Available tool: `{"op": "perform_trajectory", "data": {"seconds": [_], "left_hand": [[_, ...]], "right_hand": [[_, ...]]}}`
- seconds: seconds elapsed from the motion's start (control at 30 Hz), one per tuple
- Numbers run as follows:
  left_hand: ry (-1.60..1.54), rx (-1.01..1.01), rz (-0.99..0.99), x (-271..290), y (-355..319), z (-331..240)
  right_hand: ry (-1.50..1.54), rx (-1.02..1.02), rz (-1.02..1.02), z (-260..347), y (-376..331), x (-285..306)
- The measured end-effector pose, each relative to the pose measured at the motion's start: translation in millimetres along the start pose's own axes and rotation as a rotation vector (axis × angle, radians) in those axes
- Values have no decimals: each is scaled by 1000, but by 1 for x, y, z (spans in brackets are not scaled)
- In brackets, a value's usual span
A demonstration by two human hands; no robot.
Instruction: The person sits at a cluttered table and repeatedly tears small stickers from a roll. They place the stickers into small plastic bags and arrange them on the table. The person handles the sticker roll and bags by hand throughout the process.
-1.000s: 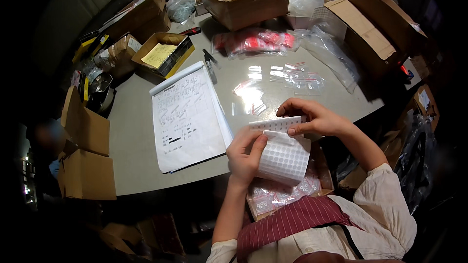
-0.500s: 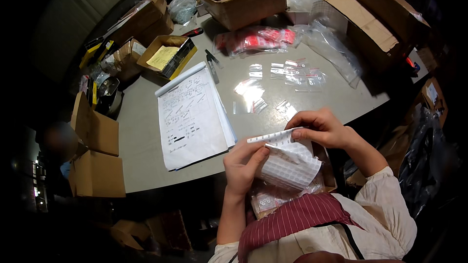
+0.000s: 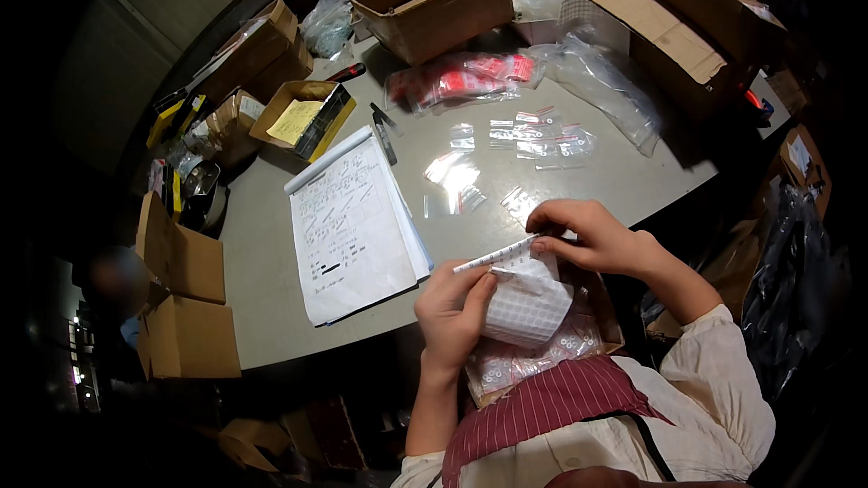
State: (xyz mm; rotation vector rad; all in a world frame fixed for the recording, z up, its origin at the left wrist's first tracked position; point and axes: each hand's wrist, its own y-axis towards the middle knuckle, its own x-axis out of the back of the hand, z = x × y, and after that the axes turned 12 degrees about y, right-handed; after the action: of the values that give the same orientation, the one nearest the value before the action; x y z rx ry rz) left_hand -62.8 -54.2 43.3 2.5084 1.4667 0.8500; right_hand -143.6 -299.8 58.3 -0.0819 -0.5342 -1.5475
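At grey table (image 3: 262, 262), dim room (image 3: 149, 23), cardboard boxes (image 3: 443, 25), both hands' fingers (image 3: 477, 298) pinching dotted sheet (image 3: 526, 309)

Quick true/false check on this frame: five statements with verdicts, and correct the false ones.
1. The left hand and the right hand both hold the white dotted sheet. True.
2. A small open box with yellow paper inside stands beyond the notepad. True.
3. The notepad lies to the right of the white dotted sheet. False: it lies to the left of it.
4. The red-filled clear bags lie on the table, nearer the person than the large open carton. True.
5. Both hands are gloved. False: both are bare.
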Motion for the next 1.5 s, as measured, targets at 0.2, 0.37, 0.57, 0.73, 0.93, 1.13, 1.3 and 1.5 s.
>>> {"op": "perform_trajectory", "data": {"seconds": [0.2,0.37,0.57,0.73,0.93,1.13,1.3,1.5], "left_hand": [[105,-24,15,-3,2,2],[47,126,9,-4,-1,14],[-72,242,13,-2,-3,31],[-193,421,41,9,0,45],[-189,353,-1,15,5,42],[-214,313,-29,16,3,46],[-358,343,-40,19,1,46],[-444,367,-24,22,2,51]], "right_hand": [[-516,316,-33,3,2,-15],[-677,399,-30,-6,0,-27],[-777,553,92,-8,0,-30],[-552,541,233,0,8,-8],[-26,-345,114,-16,55,37],[-341,-285,214,-35,61,29],[-568,-320,308,-24,58,29],[-5,-262,189,-19,49,36]]}}
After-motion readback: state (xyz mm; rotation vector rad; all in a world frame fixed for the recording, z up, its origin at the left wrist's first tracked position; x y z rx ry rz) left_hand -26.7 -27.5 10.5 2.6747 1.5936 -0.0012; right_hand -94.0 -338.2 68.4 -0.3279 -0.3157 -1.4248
